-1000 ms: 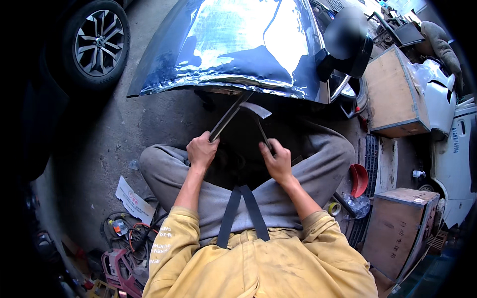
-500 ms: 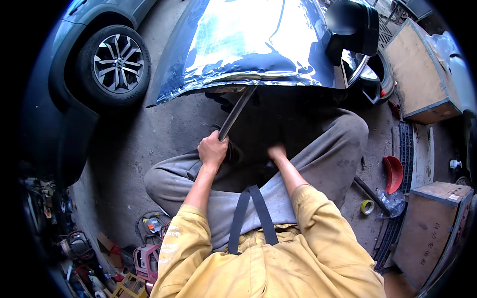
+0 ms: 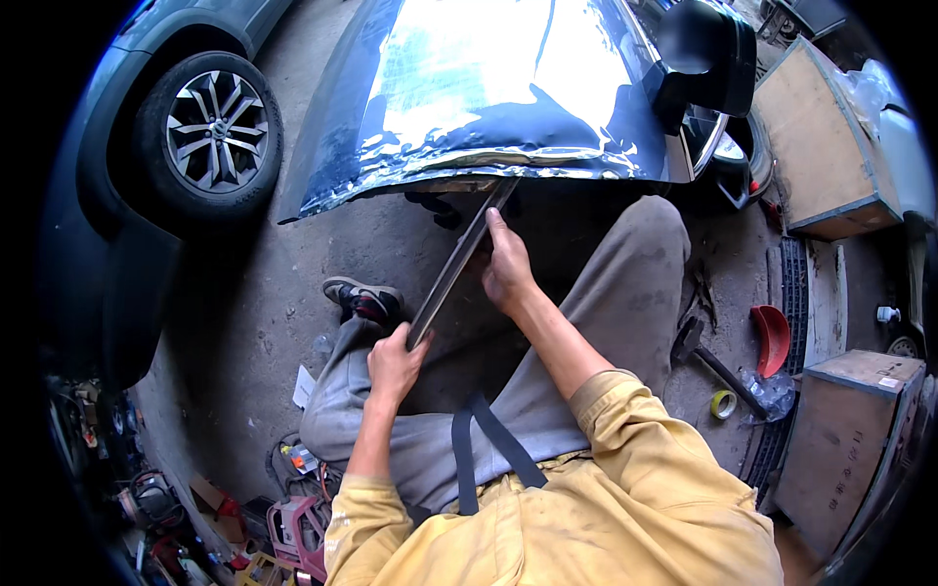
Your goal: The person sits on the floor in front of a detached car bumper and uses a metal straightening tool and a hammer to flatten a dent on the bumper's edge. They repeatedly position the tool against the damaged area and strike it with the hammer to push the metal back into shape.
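A long flat metal bar [image 3: 454, 271] slants up and away in front of me, its far end passing under the creased lower edge of a glossy dark blue car door [image 3: 342, 161]. My left hand [image 3: 394, 363] is closed round the near end of the bar. Farther up, close to the door's edge, my right hand [image 3: 506, 264] grips the same bar with the thumb along its side; the fingers behind it are partly hidden. The end under the door is out of sight. A black side mirror [image 3: 728, 63] stands at the door's right side.
A parked car's wheel [image 3: 217, 130] is at the left. Wooden crates [image 3: 865, 439] stand along the right, near a hammer [image 3: 728, 381], a red curved piece [image 3: 771, 339] and a tape roll [image 3: 723, 404]. A pink machine [image 3: 293, 532] and clutter lie at lower left.
My right hand has come up from between my legs onto the bar. My left hand has moved down and left with its near end. My legs have shifted, and a shoe now shows.
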The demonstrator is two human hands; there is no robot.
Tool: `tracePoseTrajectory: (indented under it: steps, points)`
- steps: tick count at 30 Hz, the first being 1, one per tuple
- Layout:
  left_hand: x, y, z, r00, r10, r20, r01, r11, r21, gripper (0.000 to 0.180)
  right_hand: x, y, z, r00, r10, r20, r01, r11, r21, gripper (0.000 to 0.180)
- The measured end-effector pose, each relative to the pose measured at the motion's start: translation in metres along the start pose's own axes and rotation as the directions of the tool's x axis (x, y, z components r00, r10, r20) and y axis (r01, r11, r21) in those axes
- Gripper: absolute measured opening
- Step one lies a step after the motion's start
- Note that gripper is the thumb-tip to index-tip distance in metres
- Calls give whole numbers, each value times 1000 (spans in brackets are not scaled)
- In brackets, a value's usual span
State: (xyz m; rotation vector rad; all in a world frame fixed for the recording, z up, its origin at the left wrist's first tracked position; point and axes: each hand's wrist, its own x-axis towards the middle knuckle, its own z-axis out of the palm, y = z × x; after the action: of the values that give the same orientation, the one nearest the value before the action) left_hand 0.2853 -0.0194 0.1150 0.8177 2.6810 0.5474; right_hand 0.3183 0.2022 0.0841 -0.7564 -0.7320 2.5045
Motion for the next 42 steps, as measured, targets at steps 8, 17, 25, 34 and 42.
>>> tracePoseTrajectory:
  steps: [8,17,25,34,42]
  points:
    - [29,-45,-99,978,210,-6,-200,935,293,26,-13,33,60,986,-140,-89,152,977,150,42]
    - [27,-6,-93,985,98,139,-111,990,92,38,-8,6,53,964,-224,-140,194,960,-204,40]
    - [37,-41,-22,983,181,3,-181,983,-10,26,2,20,37,956,-259,-138,236,958,-165,39]
    - [65,-76,44,968,243,-59,-248,962,-116,16,12,23,15,905,-388,-173,219,775,-593,46]
    - [66,-98,138,982,174,-69,-184,964,-190,24,16,27,-20,931,-350,-107,191,713,-674,46]
